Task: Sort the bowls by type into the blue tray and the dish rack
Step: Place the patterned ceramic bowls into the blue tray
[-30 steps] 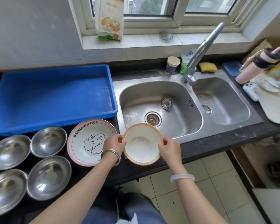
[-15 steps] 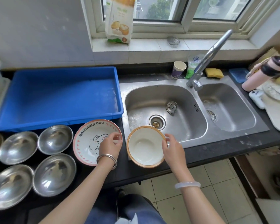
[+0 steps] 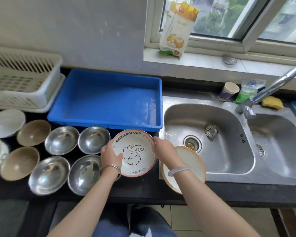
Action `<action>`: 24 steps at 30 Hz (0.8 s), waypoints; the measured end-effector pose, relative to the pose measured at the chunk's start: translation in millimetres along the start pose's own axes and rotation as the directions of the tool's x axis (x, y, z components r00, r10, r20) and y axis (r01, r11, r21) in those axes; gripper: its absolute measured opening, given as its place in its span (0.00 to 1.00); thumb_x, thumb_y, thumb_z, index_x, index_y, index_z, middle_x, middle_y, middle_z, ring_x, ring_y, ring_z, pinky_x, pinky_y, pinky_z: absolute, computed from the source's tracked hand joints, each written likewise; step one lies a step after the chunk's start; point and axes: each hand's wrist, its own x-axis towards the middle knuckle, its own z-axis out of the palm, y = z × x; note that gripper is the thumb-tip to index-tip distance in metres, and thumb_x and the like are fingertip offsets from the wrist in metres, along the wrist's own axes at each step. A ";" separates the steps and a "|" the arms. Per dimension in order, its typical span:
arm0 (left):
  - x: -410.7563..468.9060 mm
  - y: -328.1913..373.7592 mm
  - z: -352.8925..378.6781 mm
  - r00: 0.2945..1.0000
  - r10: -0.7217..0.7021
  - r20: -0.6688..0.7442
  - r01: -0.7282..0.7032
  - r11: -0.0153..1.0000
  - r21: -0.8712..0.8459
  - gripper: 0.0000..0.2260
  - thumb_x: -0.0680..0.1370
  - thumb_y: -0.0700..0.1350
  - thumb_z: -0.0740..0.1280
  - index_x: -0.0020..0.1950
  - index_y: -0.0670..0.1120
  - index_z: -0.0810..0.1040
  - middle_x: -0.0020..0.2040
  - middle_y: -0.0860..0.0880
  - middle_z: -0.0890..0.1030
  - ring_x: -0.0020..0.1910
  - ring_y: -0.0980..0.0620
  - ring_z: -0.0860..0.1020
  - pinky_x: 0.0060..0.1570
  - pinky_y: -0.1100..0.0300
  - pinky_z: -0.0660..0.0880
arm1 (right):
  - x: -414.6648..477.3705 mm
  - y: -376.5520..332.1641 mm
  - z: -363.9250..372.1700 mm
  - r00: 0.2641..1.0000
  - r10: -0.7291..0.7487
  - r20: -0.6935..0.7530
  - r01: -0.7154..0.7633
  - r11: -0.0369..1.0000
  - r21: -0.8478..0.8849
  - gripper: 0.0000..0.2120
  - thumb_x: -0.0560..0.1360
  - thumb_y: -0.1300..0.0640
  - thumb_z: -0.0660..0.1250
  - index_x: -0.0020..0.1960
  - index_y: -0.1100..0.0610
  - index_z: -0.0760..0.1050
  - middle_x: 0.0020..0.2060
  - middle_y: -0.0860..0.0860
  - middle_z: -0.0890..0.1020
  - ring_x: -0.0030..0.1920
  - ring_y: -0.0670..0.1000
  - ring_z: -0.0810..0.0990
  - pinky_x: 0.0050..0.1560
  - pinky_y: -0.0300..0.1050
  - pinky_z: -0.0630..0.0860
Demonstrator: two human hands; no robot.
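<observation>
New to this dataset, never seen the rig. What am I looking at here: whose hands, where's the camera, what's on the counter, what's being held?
There is no robot: a person works bare-handed, filmed by one wide-angle camera worn on the head, looking down. The left hand and right hand grip opposite rims of the elephant bowl. An orange-rimmed bowl sits beside it at the sink edge. On the black counter lie four steel bowls, two brown bowls and some white ones. Behind them are the blue tray and the white dish rack, both holding no bowls.

Home kitchen, steel sink [image 3: 212, 178] (double), windowsill [image 3: 203, 63]
</observation>
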 end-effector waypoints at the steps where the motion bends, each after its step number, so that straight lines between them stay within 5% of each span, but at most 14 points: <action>1: 2.1 -2.2 -0.2 1.000 -0.007 0.016 0.007 1.000 0.015 0.23 0.72 0.36 0.66 0.67 0.45 0.69 0.63 0.41 0.73 0.58 0.41 0.75 0.55 0.49 0.73 | 5.0 -1.3 0.9 1.000 0.004 0.026 -0.004 1.000 -0.005 0.11 0.80 0.59 0.52 0.54 0.57 0.71 0.47 0.57 0.81 0.42 0.58 0.77 0.41 0.49 0.76; 9: 13.4 -4.3 -2.7 0.994 -0.111 0.003 0.111 0.994 0.002 0.15 0.73 0.33 0.60 0.57 0.46 0.74 0.53 0.45 0.81 0.47 0.43 0.78 0.42 0.55 0.74 | 19.9 -1.5 0.1 0.999 0.007 0.045 -0.010 0.998 0.066 0.08 0.77 0.61 0.57 0.50 0.57 0.74 0.44 0.55 0.81 0.43 0.56 0.79 0.41 0.49 0.77; 13: 16.6 -9.8 -12.0 0.993 -0.118 -0.030 0.114 0.988 -0.103 0.15 0.73 0.33 0.60 0.54 0.47 0.77 0.50 0.48 0.83 0.46 0.46 0.79 0.42 0.54 0.77 | 17.4 1.4 -9.5 1.000 -0.013 0.026 0.009 0.988 0.156 0.08 0.77 0.60 0.60 0.52 0.55 0.77 0.40 0.50 0.79 0.39 0.52 0.76 0.30 0.37 0.66; 19: 29.4 -2.8 -42.8 0.993 -0.106 -0.043 0.090 0.955 -0.283 0.12 0.71 0.34 0.63 0.48 0.50 0.79 0.43 0.52 0.82 0.41 0.53 0.79 0.40 0.60 0.75 | 13.2 -10.8 -42.8 1.000 -0.015 -0.005 0.016 0.943 0.333 0.07 0.75 0.60 0.65 0.50 0.54 0.79 0.41 0.53 0.84 0.40 0.56 0.84 0.44 0.51 0.82; 22: 45.5 6.4 -63.7 0.994 -0.107 -0.037 0.081 0.896 -0.437 0.10 0.71 0.34 0.66 0.47 0.47 0.79 0.42 0.50 0.81 0.37 0.56 0.78 0.37 0.65 0.73 | 23.2 -23.3 -60.4 1.000 0.023 -0.008 -0.017 0.893 0.450 0.06 0.74 0.59 0.66 0.49 0.51 0.79 0.40 0.53 0.84 0.37 0.54 0.85 0.42 0.52 0.83; 24: 60.4 13.0 -77.6 0.990 -0.141 -0.030 0.102 0.831 -0.548 0.08 0.70 0.34 0.68 0.47 0.44 0.79 0.44 0.46 0.81 0.40 0.50 0.79 0.46 0.59 0.76 | 33.5 -34.5 -71.6 0.999 0.036 -0.035 -0.014 0.865 0.502 0.07 0.73 0.60 0.68 0.44 0.47 0.78 0.35 0.52 0.84 0.33 0.52 0.85 0.39 0.49 0.84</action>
